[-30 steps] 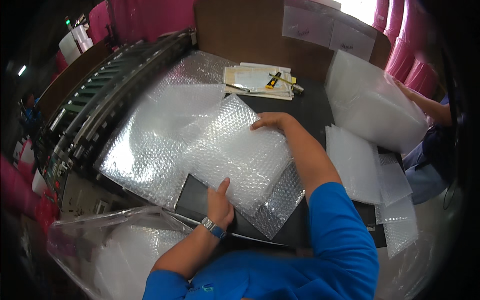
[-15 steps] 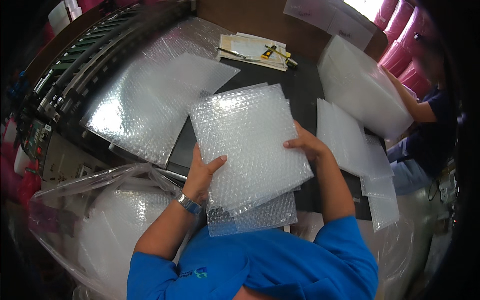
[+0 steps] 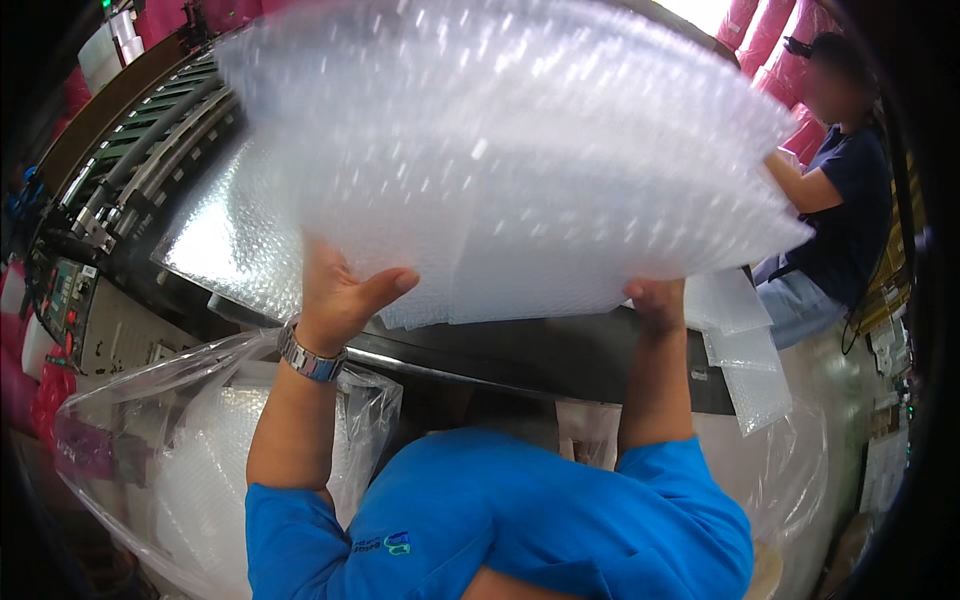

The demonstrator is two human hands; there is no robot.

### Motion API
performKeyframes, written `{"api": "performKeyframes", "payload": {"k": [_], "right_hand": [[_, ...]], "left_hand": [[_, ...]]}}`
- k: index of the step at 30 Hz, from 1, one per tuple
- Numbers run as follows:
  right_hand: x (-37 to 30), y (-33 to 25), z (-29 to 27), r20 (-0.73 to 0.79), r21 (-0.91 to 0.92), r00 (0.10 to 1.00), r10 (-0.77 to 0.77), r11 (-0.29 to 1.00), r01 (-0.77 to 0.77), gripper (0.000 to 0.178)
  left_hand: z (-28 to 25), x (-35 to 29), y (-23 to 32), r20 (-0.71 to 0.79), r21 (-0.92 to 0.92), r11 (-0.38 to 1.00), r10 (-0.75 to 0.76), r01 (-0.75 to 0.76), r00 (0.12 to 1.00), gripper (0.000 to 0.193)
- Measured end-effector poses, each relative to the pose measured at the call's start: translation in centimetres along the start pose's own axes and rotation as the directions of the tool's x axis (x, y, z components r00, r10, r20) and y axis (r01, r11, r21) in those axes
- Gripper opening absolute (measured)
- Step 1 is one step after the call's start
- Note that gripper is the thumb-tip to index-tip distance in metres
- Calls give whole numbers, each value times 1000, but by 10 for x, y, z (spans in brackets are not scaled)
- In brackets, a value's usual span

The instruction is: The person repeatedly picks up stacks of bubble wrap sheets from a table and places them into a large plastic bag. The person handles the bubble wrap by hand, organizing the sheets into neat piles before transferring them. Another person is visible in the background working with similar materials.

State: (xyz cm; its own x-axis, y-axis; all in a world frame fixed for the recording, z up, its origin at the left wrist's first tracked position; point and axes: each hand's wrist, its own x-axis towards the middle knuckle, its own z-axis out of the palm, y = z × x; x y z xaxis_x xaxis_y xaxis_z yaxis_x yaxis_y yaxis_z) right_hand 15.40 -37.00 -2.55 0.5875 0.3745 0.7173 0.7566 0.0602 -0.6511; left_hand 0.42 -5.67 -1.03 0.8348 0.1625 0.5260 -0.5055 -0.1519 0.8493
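Observation:
A stack of clear bubble wrap sheets (image 3: 530, 190) is held up in front of me, spread wide and smeared by motion toward its far edge. My left hand (image 3: 342, 295), with a metal watch on its wrist, grips the near left edge, thumb on top. At the near right edge my right hand (image 3: 657, 302) pinches the same stack, its other fingers hidden underneath. More bubble wrap (image 3: 225, 225) lies flat on the left, partly covered by the raised stack.
Below the stack runs the black table (image 3: 520, 365). Loose bubble wrap pieces (image 3: 750, 375) hang over its right edge. An open clear plastic bag (image 3: 110, 440) holding bubble wrap stands lower left. A roller conveyor (image 3: 150, 125) is far left; a co-worker (image 3: 850, 200) is at the right.
Both hands have lifted the bubble wrap stack up and away from the table, and my hands are farther apart. It now hides the papers and cutter at the back.

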Motion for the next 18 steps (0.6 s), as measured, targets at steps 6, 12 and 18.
{"api": "performKeyframes", "payload": {"k": [6, 12, 18], "right_hand": [[-16, 36, 43, 144, 366, 828, 541, 749, -553, 99], [-15, 46, 37, 193, 349, 893, 407, 822, -450, 99], [-21, 32, 62, 155, 299, 827, 540, 772, -560, 89]], "left_hand": [[-6, -19, -66, -86, 167, 978, -110, 123, 990, 57], [-1, -10, -57, -33, 27, 973, -227, 228, 973, 51], [12, -23, -92, -118, -115, 962, -260, 247, 958, 56]]}}
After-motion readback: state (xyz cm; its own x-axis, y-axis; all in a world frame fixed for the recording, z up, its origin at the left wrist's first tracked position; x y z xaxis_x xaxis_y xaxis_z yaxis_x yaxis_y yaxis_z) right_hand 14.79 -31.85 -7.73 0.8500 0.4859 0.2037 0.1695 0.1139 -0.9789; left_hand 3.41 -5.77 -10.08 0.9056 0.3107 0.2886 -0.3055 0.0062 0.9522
